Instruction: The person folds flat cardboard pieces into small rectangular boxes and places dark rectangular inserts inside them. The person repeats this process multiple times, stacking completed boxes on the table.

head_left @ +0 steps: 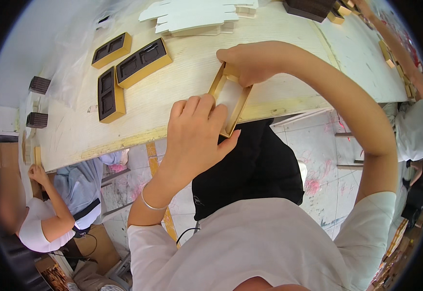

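Note:
A narrow gold cardboard box (241, 104) with a pale inside lies between my hands, tilted at the table's front edge. My left hand (197, 128) grips its near left side, with the thumb at the near end and the fingers over the left wall. Around the far end my right hand (252, 62) is closed, its thumb reaching down inside the box. To the left rest three gold boxes fitted with black two-compartment trays: one box (119, 99), another box (165, 60) touching it, and a third box (124, 43) behind them.
A stack of flat white cardboard blanks (197, 17) lies at the table's far side. A dark pile of trays (311, 7) stands at the back right. Dark ridged pieces (38, 120) sit at the far left, near a seated co-worker (51, 218). Another person's arm (405, 53) reaches in at right.

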Motion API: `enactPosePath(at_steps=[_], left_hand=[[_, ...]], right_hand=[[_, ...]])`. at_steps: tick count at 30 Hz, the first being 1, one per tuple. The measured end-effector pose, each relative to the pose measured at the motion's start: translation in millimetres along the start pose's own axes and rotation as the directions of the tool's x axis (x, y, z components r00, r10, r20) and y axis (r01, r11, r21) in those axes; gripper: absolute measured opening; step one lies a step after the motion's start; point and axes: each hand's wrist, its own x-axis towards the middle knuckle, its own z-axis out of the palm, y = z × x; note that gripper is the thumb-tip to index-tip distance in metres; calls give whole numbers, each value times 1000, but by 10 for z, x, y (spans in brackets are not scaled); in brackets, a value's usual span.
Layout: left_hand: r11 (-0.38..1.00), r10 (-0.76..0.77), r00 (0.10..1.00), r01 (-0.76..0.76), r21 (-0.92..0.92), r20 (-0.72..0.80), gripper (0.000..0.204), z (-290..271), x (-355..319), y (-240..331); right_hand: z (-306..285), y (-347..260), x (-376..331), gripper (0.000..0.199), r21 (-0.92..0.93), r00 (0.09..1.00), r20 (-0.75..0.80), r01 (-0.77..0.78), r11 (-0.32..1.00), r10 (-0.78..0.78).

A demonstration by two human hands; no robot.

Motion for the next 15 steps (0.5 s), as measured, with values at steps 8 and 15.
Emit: enactPosePath(at_steps=[8,15], left_hand=[[947,-189,976,151,-284,-109,59,166,5,41],[949,-163,967,100,-297,-196,64,236,5,14]], right_hand=[[235,93,-35,28,58,975,-217,63,996,-49],[241,97,28,12,-58,955,-292,43,997,-58]])
